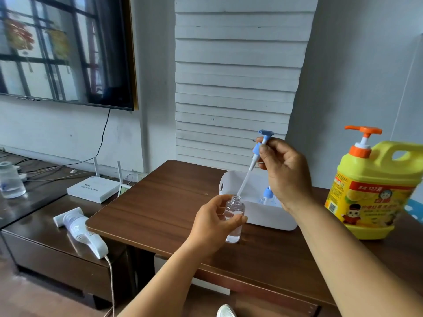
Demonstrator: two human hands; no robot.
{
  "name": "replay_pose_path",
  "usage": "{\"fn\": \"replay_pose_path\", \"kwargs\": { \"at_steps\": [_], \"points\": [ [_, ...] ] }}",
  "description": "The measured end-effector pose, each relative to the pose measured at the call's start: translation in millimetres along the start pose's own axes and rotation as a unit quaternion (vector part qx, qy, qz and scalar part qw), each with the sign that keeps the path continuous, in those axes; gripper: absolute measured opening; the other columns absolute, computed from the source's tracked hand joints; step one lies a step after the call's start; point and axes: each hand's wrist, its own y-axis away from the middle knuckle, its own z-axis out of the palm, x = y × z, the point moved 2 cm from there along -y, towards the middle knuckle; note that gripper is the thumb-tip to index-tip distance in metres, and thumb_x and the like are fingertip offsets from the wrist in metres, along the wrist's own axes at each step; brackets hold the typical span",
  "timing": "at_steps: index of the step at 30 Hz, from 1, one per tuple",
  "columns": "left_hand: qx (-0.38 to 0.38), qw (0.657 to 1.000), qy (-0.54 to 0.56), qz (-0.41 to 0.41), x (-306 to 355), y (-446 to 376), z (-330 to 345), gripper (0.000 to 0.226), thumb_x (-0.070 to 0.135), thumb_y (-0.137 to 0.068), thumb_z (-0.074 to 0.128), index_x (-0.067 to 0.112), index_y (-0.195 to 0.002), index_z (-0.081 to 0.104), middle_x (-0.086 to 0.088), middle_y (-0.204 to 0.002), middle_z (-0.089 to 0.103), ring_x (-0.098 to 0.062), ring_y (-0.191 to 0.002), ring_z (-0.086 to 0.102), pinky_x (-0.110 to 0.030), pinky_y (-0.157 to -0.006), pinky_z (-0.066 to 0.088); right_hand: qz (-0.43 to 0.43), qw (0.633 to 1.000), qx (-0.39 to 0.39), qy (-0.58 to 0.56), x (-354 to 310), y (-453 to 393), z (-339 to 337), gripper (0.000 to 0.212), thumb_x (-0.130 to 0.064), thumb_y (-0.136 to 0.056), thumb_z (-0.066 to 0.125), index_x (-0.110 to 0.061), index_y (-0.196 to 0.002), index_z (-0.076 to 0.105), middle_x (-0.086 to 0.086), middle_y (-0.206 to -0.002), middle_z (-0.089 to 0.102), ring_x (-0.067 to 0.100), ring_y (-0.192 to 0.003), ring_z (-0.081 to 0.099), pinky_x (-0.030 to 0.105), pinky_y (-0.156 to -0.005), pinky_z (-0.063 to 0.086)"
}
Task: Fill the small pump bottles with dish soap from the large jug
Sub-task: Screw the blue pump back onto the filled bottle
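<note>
A small clear pump bottle [234,211] stands on the brown table [155,202], its neck uncapped. My left hand [212,221] grips its body. Above it my right hand [285,172] pinches a blue pump head [263,143]; its long white tube slants down, with the tip at the bottle's mouth. The large yellow dish soap jug [372,193] with an orange pump stands at the table's right side. Behind the bottle, a white tray [270,217] holds another small bottle with a blue pump [266,195], partly hidden by my right wrist.
A low dark cabinet on the left carries a white router [91,189], a white handheld device [82,229] with a cord, and a clear container [10,180]. A screen [64,49] hangs on the wall, white slats behind the table.
</note>
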Motion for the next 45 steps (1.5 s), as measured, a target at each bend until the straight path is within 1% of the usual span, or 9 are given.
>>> {"fn": "replay_pose_path", "kwargs": {
  "at_steps": [5,8,13,16,20,25,28,37,45],
  "points": [
    [-0.003,1.000,0.007,0.000,-1.8,1.0,1.1,0.044,0.025,-0.071,0.079,0.030,-0.110,0.058,0.008,-0.097,0.069,-0.009,-0.092,0.065,-0.032,-0.086,0.054,0.038,0.995,-0.079,0.054,9.8,7.5,4.9,0.014,-0.022,-0.090,0.060,-0.033,-0.085,0.067,-0.014,-0.076,0.069,-0.006,-0.070,0.063,0.016,-0.071,0.050],
    [-0.007,1.000,0.011,0.008,-2.1,1.8,1.4,0.040,0.023,-0.072,0.078,0.037,-0.103,0.057,0.008,-0.090,0.070,-0.006,-0.087,0.065,-0.029,-0.084,0.055,0.104,0.981,-0.151,0.061,20.7,18.1,8.4,0.017,-0.017,-0.089,0.061,-0.032,-0.086,0.067,-0.012,-0.084,0.071,-0.005,-0.079,0.065,0.009,-0.072,0.047],
    [-0.021,0.999,-0.002,0.027,-2.7,1.6,0.2,0.037,0.025,-0.075,0.075,0.043,-0.100,0.055,0.008,-0.092,0.069,-0.012,-0.089,0.065,-0.035,-0.086,0.055,0.185,0.949,-0.232,0.108,32.8,34.2,7.4,0.016,-0.017,-0.088,0.062,-0.033,-0.085,0.067,-0.013,-0.091,0.072,0.002,-0.092,0.066,0.017,-0.085,0.048],
    [-0.031,0.999,-0.003,0.024,-3.6,1.3,0.8,0.039,0.027,-0.075,0.074,0.042,-0.105,0.054,0.006,-0.096,0.068,-0.015,-0.093,0.064,-0.037,-0.086,0.055,0.205,0.943,-0.238,0.110,32.2,31.7,4.1,0.009,-0.018,-0.085,0.066,-0.025,-0.088,0.069,-0.008,-0.093,0.072,0.003,-0.092,0.066,0.023,-0.087,0.049],
    [-0.026,0.999,0.003,0.019,-4.5,0.8,0.8,0.044,0.027,-0.074,0.076,0.029,-0.114,0.057,0.005,-0.097,0.068,-0.015,-0.092,0.064,-0.038,-0.085,0.055,0.195,0.933,-0.229,0.198,28.5,28.0,6.9,0.018,-0.032,-0.074,0.076,-0.024,-0.073,0.060,-0.011,-0.069,0.060,0.002,-0.066,0.057,0.018,-0.062,0.042],
    [-0.031,0.999,-0.002,0.011,-5.2,-0.6,0.4,0.044,0.028,-0.073,0.076,0.031,-0.112,0.056,0.006,-0.097,0.068,-0.017,-0.092,0.065,-0.038,-0.085,0.056,0.215,0.938,-0.247,0.118,27.6,30.4,9.6,0.005,-0.021,-0.078,0.073,-0.020,-0.080,0.069,-0.004,-0.078,0.068,0.014,-0.083,0.065,0.023,-0.078,0.051],
    [-0.028,1.000,-0.001,0.006,-6.5,-0.6,-0.3,0.045,0.030,-0.073,0.077,0.028,-0.113,0.058,0.002,-0.098,0.068,-0.019,-0.093,0.065,-0.039,-0.084,0.056,0.225,0.936,-0.231,0.140,31.0,28.8,8.4,0.021,-0.027,-0.074,0.076,-0.011,-0.084,0.068,0.001,-0.080,0.069,0.012,-0.079,0.065,0.023,-0.077,0.051],
    [-0.028,1.000,-0.001,0.006,-5.6,0.8,0.5,0.044,0.031,-0.073,0.076,0.032,-0.111,0.056,0.004,-0.098,0.068,-0.018,-0.094,0.064,-0.038,-0.085,0.056,0.279,0.935,-0.216,0.041,34.8,35.6,9.6,0.017,-0.018,-0.077,0.074,-0.013,-0.093,0.069,0.013,-0.099,0.070,0.020,-0.094,0.067,0.033,-0.094,0.050],
    [-0.026,1.000,-0.002,0.015,-4.6,0.0,-0.4,0.042,0.028,-0.073,0.077,0.032,-0.109,0.056,0.008,-0.092,0.068,-0.012,-0.089,0.064,-0.031,-0.083,0.056,0.273,0.940,-0.203,0.018,38.7,40.2,11.8,0.009,-0.014,-0.077,0.074,-0.014,-0.084,0.069,-0.002,-0.079,0.068,0.002,-0.070,0.066,0.010,-0.063,0.049]
  ]
}}
